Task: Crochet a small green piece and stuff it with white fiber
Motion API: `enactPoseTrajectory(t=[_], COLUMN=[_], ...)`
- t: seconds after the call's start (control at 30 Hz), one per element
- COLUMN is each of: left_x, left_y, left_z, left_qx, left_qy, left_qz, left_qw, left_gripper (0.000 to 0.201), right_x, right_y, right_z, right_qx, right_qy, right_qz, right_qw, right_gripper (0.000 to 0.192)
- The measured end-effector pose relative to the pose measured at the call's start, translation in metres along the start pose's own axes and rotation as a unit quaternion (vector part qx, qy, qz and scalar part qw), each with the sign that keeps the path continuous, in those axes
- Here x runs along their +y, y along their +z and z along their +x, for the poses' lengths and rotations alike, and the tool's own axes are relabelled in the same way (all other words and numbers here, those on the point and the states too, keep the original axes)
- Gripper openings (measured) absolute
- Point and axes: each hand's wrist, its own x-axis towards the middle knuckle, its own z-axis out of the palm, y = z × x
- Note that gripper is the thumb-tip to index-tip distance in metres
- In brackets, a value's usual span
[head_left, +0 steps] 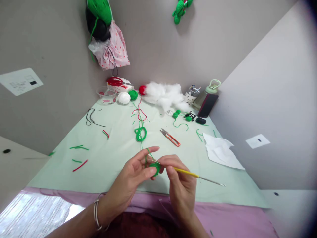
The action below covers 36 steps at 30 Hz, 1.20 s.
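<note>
Between thumb and fingers, my left hand [135, 175] pinches a small green crochet piece [155, 168]. Green working yarn passes over the raised index finger of that hand and runs back to a loose green yarn coil [140, 134]. My right hand [179, 180] is closed around a crochet hook [186, 171] with a yellow handle, held much like a pen. One metal end of the hook meets the green piece; the other points out to the right. Both hands are close together near the table's front edge. The stitch at the hook tip is too small to make out.
Orange thread snips [170, 137] lie ahead of the hands. Farther back are white stuffing [164, 94], a white yarn ball [123, 98], a green yarn ball [133, 95] and a plastic tub [106, 96]. Crumpled white paper [221, 150] and a phone [208, 105] sit right.
</note>
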Motion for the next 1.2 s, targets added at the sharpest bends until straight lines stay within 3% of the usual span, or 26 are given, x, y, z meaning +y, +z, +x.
enactPoseTrajectory(t=[0.1,0.17,0.23,0.3,0.37,0.43,0.57,0.73,0.83,0.93,1.03,1.13,1.2], left_x=[-0.005,-0.004,-0.002,0.002,0.005,0.005,0.001,0.0,0.002,0.003,0.002,-0.002,-0.005], left_y=[0.0,0.0,0.0,-0.002,-0.003,-0.003,-0.005,-0.009,-0.011,-0.012,-0.011,-0.006,-0.002], left_z=[0.001,0.003,0.005,0.007,0.008,0.007,0.003,0.002,0.002,0.001,0.001,0.001,0.001], left_qx=[0.021,0.023,0.019,0.019,0.025,0.024,0.005,-0.005,0.0,0.009,0.04,0.081,0.078], left_qy=[0.02,-0.005,-0.052,-0.074,-0.059,-0.033,0.006,0.011,0.013,0.023,0.042,0.066,0.044], left_qz=[0.021,0.004,-0.041,-0.081,-0.089,-0.057,0.048,0.079,0.089,0.112,0.155,0.186,0.148], left_qw=[0.999,1.0,0.998,0.994,0.994,0.998,0.999,0.997,0.996,0.993,0.986,0.977,0.985], left_gripper=[0.062,0.064,0.057,0.047,0.04,0.038,0.036,0.031,0.033,0.033,0.035,0.042,0.053], right_x=[0.003,0.005,0.005,0.004,0.003,0.003,0.004,0.005,0.002,-0.003,-0.005,0.002,0.009], right_y=[0.001,0.0,-0.002,-0.003,-0.003,-0.001,0.001,-0.001,-0.001,-0.004,-0.007,-0.008,-0.007], right_z=[-0.007,-0.011,-0.011,-0.007,0.0,0.004,0.006,0.008,0.01,0.009,0.004,-0.004,-0.011], right_qx=[-0.007,-0.016,-0.008,0.024,0.054,0.046,0.017,0.026,0.026,0.006,-0.031,-0.075,-0.059], right_qy=[-0.069,-0.139,-0.164,-0.114,-0.038,0.007,0.051,0.114,0.112,0.068,-0.021,-0.143,-0.222], right_qz=[-0.117,-0.198,-0.215,-0.153,-0.05,0.025,0.042,0.153,0.16,0.084,-0.058,-0.215,-0.301], right_qw=[0.991,0.97,0.963,0.981,0.997,0.999,0.998,0.981,0.98,0.994,0.998,0.963,0.926], right_gripper=[0.031,0.037,0.038,0.031,0.026,0.023,0.017,0.02,0.024,0.026,0.025,0.024,0.03])
